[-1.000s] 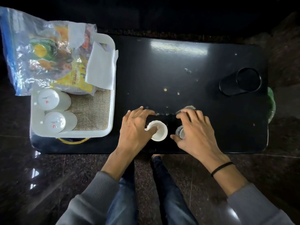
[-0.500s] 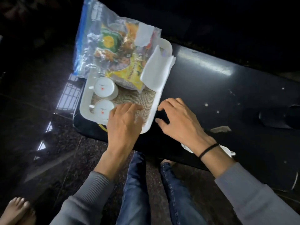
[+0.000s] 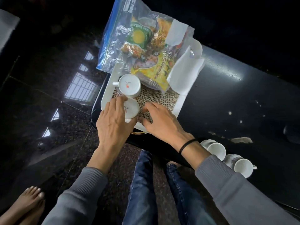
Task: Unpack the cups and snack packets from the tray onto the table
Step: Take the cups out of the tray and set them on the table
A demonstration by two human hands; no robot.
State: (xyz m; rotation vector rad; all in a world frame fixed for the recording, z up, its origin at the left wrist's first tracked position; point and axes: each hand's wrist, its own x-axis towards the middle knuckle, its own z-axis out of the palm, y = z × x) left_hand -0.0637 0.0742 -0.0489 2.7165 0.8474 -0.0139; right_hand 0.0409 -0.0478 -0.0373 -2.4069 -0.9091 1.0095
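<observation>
Near cup [image 3: 132,108] on the tray
My left hand [image 3: 113,120] grips it; my right hand [image 3: 159,122] rests loose, empty, just right.

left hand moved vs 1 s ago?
Yes. The left hand went from the bare table beside the tray leftward onto it, and now grips the near cup.

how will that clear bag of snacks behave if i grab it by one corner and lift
Probably floppy: the clear bag is thin crinkled film, so it should sag around the loose packets inside. Likely light for its size, since the packets look puffy. The napkin seems to overlap its edge, so lifting may drag that along.
</observation>
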